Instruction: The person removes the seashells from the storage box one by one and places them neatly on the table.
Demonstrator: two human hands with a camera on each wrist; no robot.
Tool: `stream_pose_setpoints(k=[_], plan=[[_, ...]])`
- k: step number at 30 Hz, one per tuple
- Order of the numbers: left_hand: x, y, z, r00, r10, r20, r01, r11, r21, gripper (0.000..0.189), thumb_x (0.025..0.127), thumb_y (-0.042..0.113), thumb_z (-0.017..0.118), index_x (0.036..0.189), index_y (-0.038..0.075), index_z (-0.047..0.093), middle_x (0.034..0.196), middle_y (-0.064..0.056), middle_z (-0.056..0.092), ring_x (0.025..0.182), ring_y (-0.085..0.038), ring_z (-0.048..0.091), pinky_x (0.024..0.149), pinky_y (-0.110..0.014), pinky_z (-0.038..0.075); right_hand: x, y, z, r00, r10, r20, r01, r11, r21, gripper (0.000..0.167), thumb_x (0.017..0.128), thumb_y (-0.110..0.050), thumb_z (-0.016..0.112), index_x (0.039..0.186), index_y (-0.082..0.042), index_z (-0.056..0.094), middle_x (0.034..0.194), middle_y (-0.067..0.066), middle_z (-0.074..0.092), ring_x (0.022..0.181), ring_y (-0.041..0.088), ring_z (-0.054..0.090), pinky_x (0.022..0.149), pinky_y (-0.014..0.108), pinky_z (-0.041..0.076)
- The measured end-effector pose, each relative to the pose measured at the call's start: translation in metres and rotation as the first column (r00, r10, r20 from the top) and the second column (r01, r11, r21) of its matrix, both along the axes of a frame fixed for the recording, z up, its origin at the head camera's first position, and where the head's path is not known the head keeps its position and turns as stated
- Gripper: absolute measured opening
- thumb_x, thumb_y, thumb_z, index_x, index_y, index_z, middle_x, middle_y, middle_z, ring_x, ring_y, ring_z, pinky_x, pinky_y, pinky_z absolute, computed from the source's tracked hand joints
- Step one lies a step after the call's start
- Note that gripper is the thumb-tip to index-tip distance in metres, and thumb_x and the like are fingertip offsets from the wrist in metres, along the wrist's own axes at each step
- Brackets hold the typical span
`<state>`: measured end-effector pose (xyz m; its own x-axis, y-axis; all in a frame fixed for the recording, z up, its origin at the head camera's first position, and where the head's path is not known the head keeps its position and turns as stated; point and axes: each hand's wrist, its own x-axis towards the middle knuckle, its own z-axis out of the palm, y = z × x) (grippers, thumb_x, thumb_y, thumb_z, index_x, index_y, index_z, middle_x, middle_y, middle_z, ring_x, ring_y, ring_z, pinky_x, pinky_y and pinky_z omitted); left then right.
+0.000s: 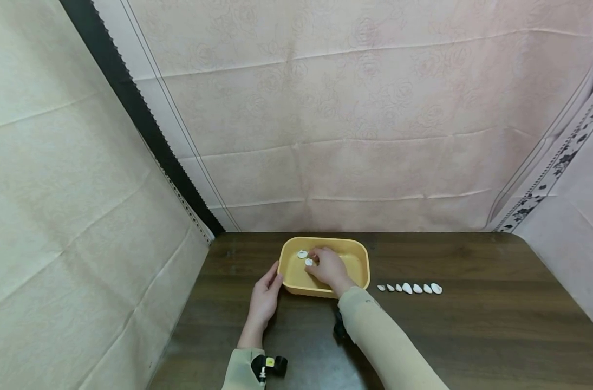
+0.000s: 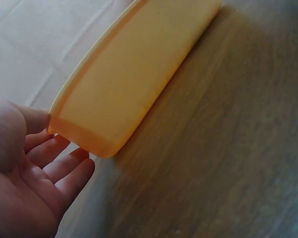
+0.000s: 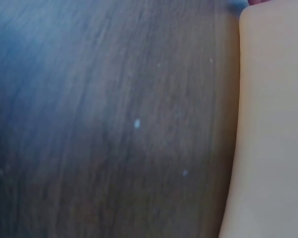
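Observation:
A yellow plastic tray [image 1: 325, 291] stands near the back of the brown table. My left hand [image 1: 265, 297] holds its left end, with the thumb at the rim corner and the fingers against the outside in the left wrist view. Inside the tray, my right hand [image 1: 328, 266] pinches a small white shell [image 1: 308, 262] between thumb and fingertips. Another white shell [image 1: 302, 254] lies just beyond it, towards the tray's left end. In the right wrist view the yellow tray wall [image 3: 273, 119] hides nearly all of the right hand.
Right of the tray, several white shells [image 1: 407, 288] lie in a row on the table [image 1: 471, 336], the smaller ones nearer the tray. Pale patterned cloth [image 1: 354, 119] hangs behind the table and at both sides.

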<state>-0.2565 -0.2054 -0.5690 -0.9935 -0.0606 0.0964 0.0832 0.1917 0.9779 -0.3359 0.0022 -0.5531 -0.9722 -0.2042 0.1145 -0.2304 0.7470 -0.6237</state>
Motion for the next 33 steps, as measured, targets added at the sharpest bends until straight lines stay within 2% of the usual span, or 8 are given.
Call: stream_pose_setpoints(k=[6, 11, 19, 27, 33], plan=[[0.0005, 0.002, 0.0014, 1.0, 0.001, 0.002, -0.001, 1.0, -0.001, 0.048, 0.113, 0.014, 0.056, 0.16, 0.006, 0.05, 0.16, -0.013, 0.051, 0.15, -0.03, 0.045, 0.123, -0.05, 0.036, -0.0001, 0.0021, 0.0021, 1.0, 0.007, 0.016, -0.007, 1.0, 0.002, 0.021, 0.092, -0.025, 0.087, 0.106, -0.012, 0.078, 0.098, 0.002, 0.068, 0.09, 0.02, 0.062, 0.088, 0.043, 0.056], [0.0001, 0.0026, 0.0009, 1.0, -0.006, 0.008, 0.005, 1.0, 0.018, 0.048, 0.113, 0.015, 0.056, 0.16, 0.006, 0.049, 0.161, -0.013, 0.05, 0.151, -0.031, 0.044, 0.123, -0.051, 0.036, -0.0013, 0.0028, 0.0033, 0.999, -0.005, 0.047, 0.005, 1.0, 0.004, 0.023, 0.091, -0.028, 0.088, 0.104, -0.013, 0.076, 0.091, -0.001, 0.065, 0.083, 0.017, 0.058, 0.082, 0.04, 0.054], [-0.0003, 0.0018, -0.0021, 1.0, 0.007, 0.008, -0.008, 1.0, 0.018, 0.049, 0.113, 0.017, 0.058, 0.16, 0.006, 0.05, 0.161, -0.014, 0.051, 0.151, -0.031, 0.044, 0.123, -0.052, 0.036, -0.0024, 0.0017, 0.0016, 0.999, 0.008, 0.051, -0.01, 0.999, 0.033, 0.032, 0.089, -0.032, 0.089, 0.113, -0.015, 0.077, 0.099, -0.001, 0.07, 0.091, 0.017, 0.063, 0.089, 0.042, 0.056], [-0.0003, 0.0007, -0.0033, 1.0, 0.002, 0.003, -0.002, 1.0, 0.016, 0.049, 0.113, 0.019, 0.058, 0.16, 0.007, 0.05, 0.16, -0.013, 0.052, 0.149, -0.029, 0.046, 0.123, -0.05, 0.036, 0.0001, 0.0029, 0.0036, 0.999, 0.042, 0.028, -0.042, 0.999, 0.019, 0.02, 0.09, -0.025, 0.087, 0.103, -0.014, 0.077, 0.093, -0.001, 0.065, 0.085, 0.018, 0.058, 0.084, 0.041, 0.054], [-0.0016, -0.0001, -0.0034, 1.0, 0.007, 0.019, -0.007, 1.0, 0.002, 0.049, 0.113, 0.018, 0.057, 0.16, 0.007, 0.05, 0.161, -0.011, 0.051, 0.151, -0.029, 0.044, 0.123, -0.049, 0.036, -0.0008, 0.0038, 0.0027, 0.997, 0.03, 0.069, -0.027, 0.999, -0.045, 0.019, 0.09, -0.021, 0.087, 0.105, -0.013, 0.077, 0.094, -0.003, 0.067, 0.087, 0.016, 0.059, 0.086, 0.039, 0.054]])
